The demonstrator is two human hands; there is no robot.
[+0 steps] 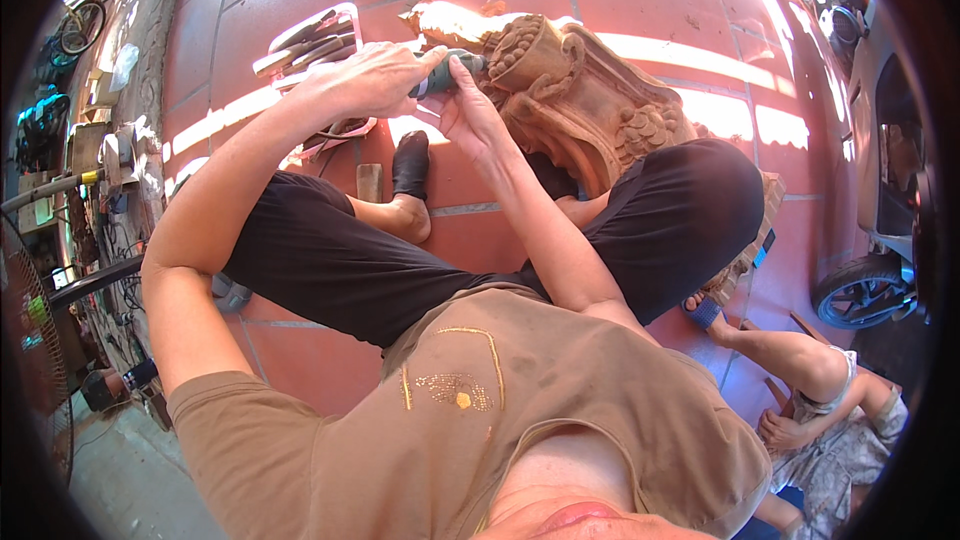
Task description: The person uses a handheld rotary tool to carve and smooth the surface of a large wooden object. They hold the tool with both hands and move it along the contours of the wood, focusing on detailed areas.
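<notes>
A dark green handheld power tool [437,77], shaped like a small die grinder, is between my two hands. My left hand [383,78] wraps over its rear part, and the fingers of my right hand [468,112] close on its front end. The tool's front points right, at a cluster of carved round shapes [513,47] on a large brown wood carving [610,90]. Whether its tip touches the wood cannot be made out. The carving has scrolls and flower-like relief, and lies on the floor by my right leg.
A pink-rimmed tray [354,18] of long-handled tools [310,45] lies beyond my left hand. A small wooden block [369,183] rests beside my foot. Another person [815,430] sits at lower right, below a motorbike wheel [865,285]. A fan [35,325] stands far left.
</notes>
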